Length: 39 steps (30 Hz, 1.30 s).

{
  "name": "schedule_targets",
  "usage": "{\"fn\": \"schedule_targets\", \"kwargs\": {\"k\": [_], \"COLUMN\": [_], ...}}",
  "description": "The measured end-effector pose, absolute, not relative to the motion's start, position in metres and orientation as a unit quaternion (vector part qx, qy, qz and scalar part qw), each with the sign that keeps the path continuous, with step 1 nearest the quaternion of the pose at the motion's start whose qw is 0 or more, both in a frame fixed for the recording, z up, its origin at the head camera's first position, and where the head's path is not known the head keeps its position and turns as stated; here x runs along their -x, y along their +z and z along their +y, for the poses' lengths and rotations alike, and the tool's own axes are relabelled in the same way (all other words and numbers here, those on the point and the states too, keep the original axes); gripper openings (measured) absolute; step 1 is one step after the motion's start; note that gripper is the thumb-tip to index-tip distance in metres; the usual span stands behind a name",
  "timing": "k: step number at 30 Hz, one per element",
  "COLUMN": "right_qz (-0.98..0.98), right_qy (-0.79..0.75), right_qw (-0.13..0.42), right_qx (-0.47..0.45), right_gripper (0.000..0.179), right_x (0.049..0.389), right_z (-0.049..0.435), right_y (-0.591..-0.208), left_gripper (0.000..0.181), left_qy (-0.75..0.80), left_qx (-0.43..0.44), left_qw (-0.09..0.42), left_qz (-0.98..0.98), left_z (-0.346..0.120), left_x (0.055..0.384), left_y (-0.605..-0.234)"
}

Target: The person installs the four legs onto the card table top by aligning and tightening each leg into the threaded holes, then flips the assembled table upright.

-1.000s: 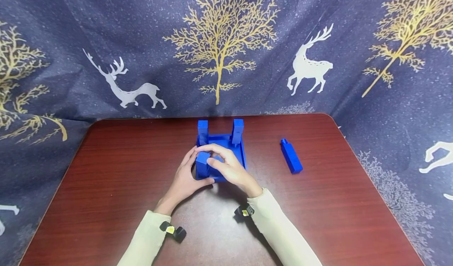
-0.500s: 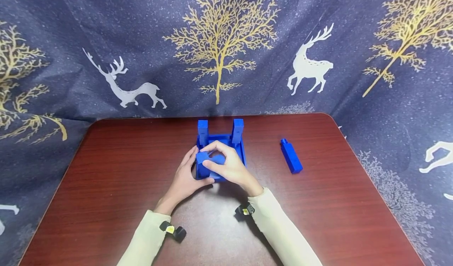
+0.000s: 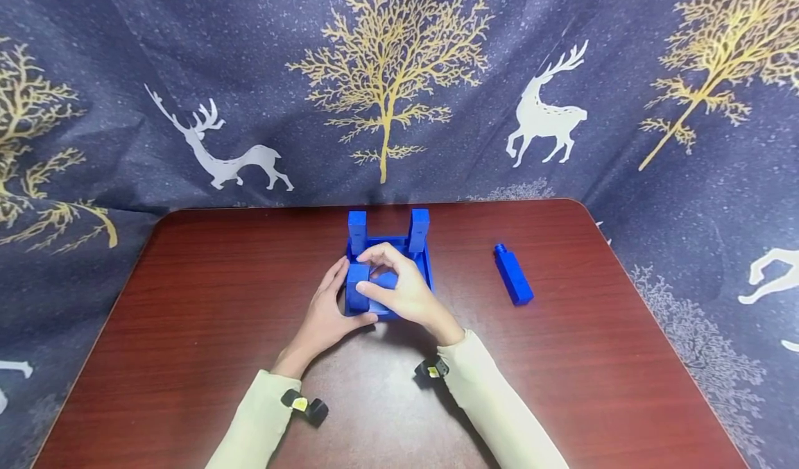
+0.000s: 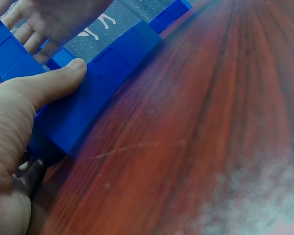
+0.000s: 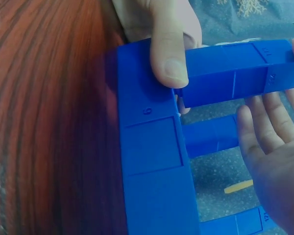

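Observation:
A shallow square blue plastic frame (image 3: 429,278) rests on the table with square legs standing at its corners. My left hand (image 3: 329,316) grips the frame's near left corner, thumb along the near side wall (image 5: 152,142) and fingers along the left side. At that corner stands a blue leg (image 3: 358,278). My right hand (image 3: 408,295) reaches over the frame and holds this leg near its top, thumb on the near side and index finger at the far edge. In the right wrist view the leg (image 5: 225,73) meets the frame beside my left thumb (image 5: 169,58).
Two more blue legs, one at the far left corner (image 3: 358,232) and one at the far right corner (image 3: 419,232), stand upright. A loose blue leg with a threaded end (image 3: 514,275) lies to the right on the brown table (image 3: 562,358). A patterned cloth (image 3: 250,73) hangs behind.
The near left leg has turned, its top now squared with the frame. My right fingers have shifted around its top, the index finger a little farther back. My left hand stays put.

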State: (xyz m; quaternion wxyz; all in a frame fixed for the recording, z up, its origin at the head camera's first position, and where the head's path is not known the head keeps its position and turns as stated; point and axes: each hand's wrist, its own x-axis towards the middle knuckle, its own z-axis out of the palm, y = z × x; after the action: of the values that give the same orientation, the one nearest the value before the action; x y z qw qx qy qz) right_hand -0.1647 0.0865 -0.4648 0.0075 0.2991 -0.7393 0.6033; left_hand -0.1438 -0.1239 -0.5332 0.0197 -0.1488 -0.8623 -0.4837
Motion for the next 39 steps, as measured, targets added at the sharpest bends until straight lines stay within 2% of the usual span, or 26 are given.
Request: {"fn": "schedule_targets", "kwargs": {"k": [5,10,19,29,39], "right_qz": [-0.725,-0.72,-0.727,-0.712,-0.733], "right_qy": [0.605,0.605,0.607,0.613,0.599], "right_qw": [-0.019,-0.042,-0.049,-0.063,-0.04], "right_qx": [-0.328,-0.338,-0.318,-0.336,-0.322], "right_gripper": [0.052,0.047,0.04,0.045,0.037], "right_x": [0.1646,0.1632,0.1626,0.1627,0.1623], "right_z": [0.0875,0.0888,0.0894,0.0886,0.0881], "right_y": [-0.4666,-0.4684,-0.4666,-0.4661,-0.4656], "left_gripper": [0.127,0.125,0.126,0.123,0.124], "left_qy": [-0.481,-0.483,-0.482,-0.483,-0.482], "left_qx": [0.149,0.145,0.14,0.134,0.14], "left_qw": [0.019,0.018,0.017,0.017,0.022], "left_qz": [-0.864,-0.863,-0.865,-0.865,-0.865], "left_z": [-0.1238,-0.1233,-0.1226,-0.1223,-0.1233], "left_x": [0.1438,0.1437,0.1441,0.1437,0.1437], "left_y": [-0.5331,-0.5333,-0.5343,-0.5345,-0.5344]}}
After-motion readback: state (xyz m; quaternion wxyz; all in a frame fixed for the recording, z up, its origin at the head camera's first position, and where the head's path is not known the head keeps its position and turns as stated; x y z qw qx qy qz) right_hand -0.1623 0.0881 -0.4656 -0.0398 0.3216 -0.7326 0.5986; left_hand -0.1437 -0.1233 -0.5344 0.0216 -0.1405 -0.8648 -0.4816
